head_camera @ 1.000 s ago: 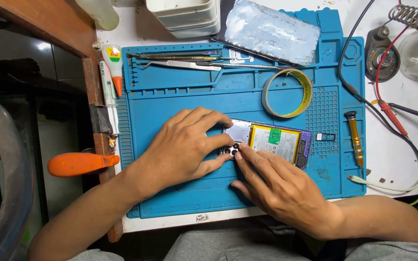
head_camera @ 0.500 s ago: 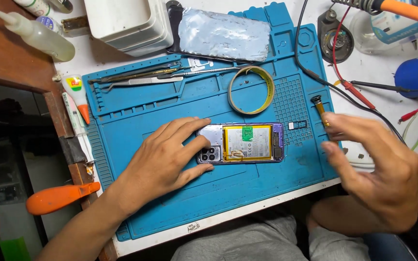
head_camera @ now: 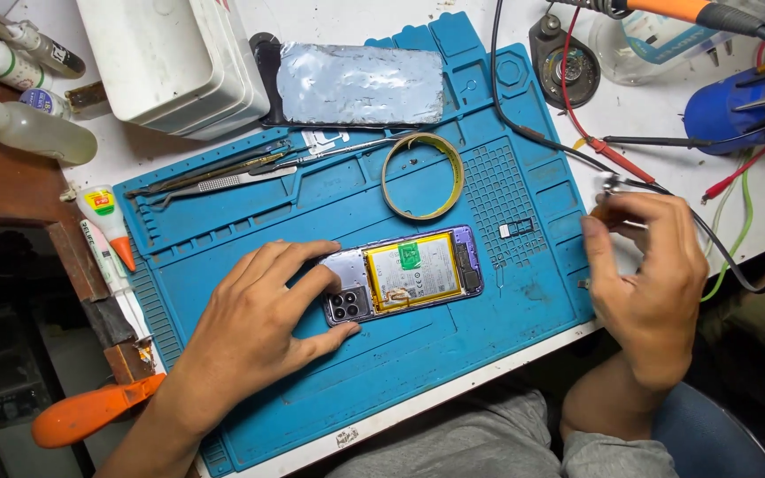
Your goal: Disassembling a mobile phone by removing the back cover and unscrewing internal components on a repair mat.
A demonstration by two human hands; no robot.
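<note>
While the left hand (head_camera: 263, 323) lies flat on the blue mat (head_camera: 223, 257), its spread fingers press down on the camera end of an opened phone (head_camera: 405, 276), which lies back-up near the middle of the mat with its yellow-edged battery (head_camera: 418, 273) showing. That hand grips nothing; it only pins the phone in place. Well apart, at the mat's right edge, the right hand (head_camera: 652, 274) is curled, thumb and fingertips pinched on a small brown-handled tool (head_camera: 602, 212), most of it hidden by the fingers. Above the phone lies a ring of yellow tape (head_camera: 389, 181), and farther up a silvery phone back cover (head_camera: 360, 84). Tweezers (head_camera: 214, 183) rest in the mat's upper left tray. Black and red wires (head_camera: 577, 133) cross the white table (head_camera: 657, 115) near the right hand.
</note>
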